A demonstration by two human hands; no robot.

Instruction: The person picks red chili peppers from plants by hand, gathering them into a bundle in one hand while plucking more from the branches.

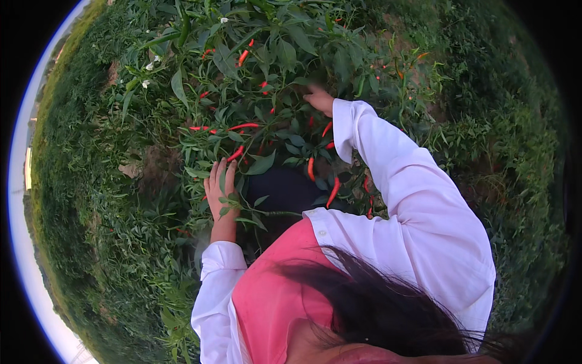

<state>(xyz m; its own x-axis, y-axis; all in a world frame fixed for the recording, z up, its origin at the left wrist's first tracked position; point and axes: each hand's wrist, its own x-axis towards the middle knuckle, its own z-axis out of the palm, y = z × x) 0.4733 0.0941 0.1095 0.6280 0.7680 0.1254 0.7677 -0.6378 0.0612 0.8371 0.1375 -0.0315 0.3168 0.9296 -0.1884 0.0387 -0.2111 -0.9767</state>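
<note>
Presently: one pepper plant [285, 57], leafy and green, bearing scattered red peppers, with two bare hands among its leaves. Left hand [220, 189]: fingers extended and slightly spread, tips right beside a red pepper [236, 153] at the plant's near left; whether they touch it cannot be told. Small leaves [229, 203] overlap this hand. Right hand [321, 101]: reaching into the foliage farther forward, fingertips blurred and partly hidden; whether they are closed or gripping anything cannot be told. Further peppers: one long, lying nearly level [244, 126], between the hands; two hanging, orange-red [311, 169] and red [333, 192], nearer the body. White flowers [145, 84]: upper left. Clothing: white sleeves [406, 176], pink top [276, 267].
</note>
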